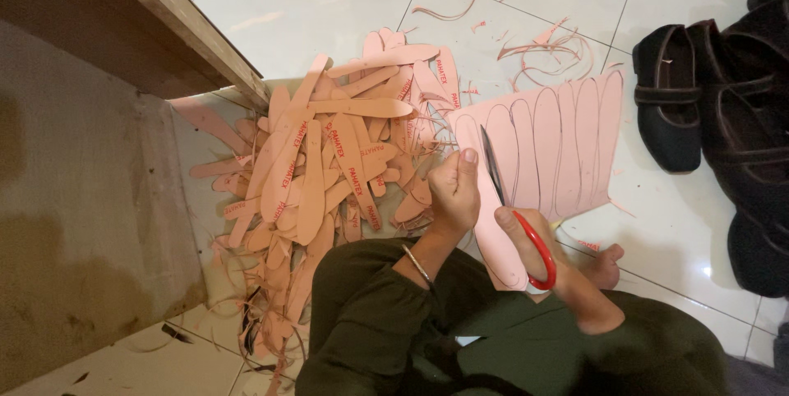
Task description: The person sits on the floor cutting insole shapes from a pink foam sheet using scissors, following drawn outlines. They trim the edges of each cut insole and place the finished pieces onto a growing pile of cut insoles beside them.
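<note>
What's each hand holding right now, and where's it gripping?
Left hand pinches the pink sheet at its cut edge; right hand grips the scissors by their red handles.

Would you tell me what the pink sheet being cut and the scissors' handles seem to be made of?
The pink sheet looks like thin matte board or foam sheet: it lies flat, holds pen outlines and sheds curled strips. Which one is unclear. The scissors' handles look like glossy red plastic; the blades appear dark metal.

Seated, both forearms reaching forward. Left hand (454, 191) curled, thumb up, pinching at the left edge of the pink sheet (567, 141). Right hand (534, 240) just beside it, fingers closed through red scissor loops.
</note>
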Demonstrator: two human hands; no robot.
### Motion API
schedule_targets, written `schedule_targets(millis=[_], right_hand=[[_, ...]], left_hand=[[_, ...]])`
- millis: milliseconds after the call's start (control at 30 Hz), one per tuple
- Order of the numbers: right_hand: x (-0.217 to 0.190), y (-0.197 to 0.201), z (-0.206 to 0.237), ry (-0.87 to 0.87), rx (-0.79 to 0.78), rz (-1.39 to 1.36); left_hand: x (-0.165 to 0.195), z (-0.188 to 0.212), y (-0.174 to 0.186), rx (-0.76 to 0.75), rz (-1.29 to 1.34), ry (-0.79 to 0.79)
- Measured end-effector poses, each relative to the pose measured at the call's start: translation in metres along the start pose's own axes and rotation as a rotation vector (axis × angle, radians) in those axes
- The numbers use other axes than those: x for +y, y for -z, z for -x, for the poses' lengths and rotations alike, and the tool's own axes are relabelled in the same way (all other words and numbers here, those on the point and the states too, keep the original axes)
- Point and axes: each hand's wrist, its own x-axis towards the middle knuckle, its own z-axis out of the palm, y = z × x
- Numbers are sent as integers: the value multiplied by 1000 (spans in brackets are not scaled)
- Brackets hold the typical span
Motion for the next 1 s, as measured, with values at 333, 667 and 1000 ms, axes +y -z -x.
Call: schedule_targets(millis=[333, 667, 1000], right_hand=[[-1, -1, 5, -134, -22, -103], [7, -2, -2, -103, -4, -129], [-8, -4, 8, -254, -2, -130]], left_hand=[[6, 4, -1, -43, 51, 13], [15, 6, -3, -90, 53, 19], [8, 11, -3, -106, 86, 51]])
